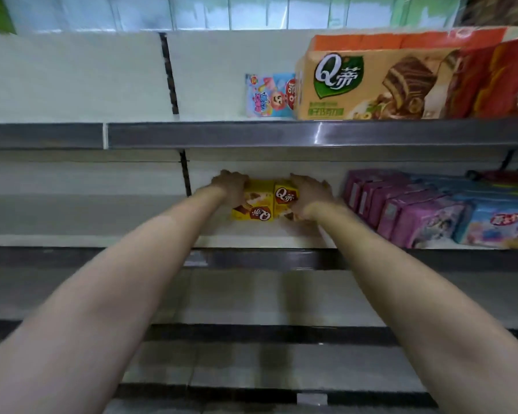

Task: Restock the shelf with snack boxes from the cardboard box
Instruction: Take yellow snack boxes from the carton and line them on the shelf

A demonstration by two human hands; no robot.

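Two small yellow snack boxes stand side by side deep on the middle shelf [251, 239]. My left hand [231, 186] grips the left yellow box [256, 204], whose logo is upside down. My right hand [310, 195] grips the right yellow box [284, 197], its red logo facing me. Both arms reach straight in from below. The cardboard box is out of view.
Purple boxes [401, 207] and blue boxes [497, 225] fill the middle shelf to the right. The upper shelf [281, 134] carries a large orange cake box [371, 85], a red box [497, 82] and a small blue box [268, 95]. Lower shelves show below.
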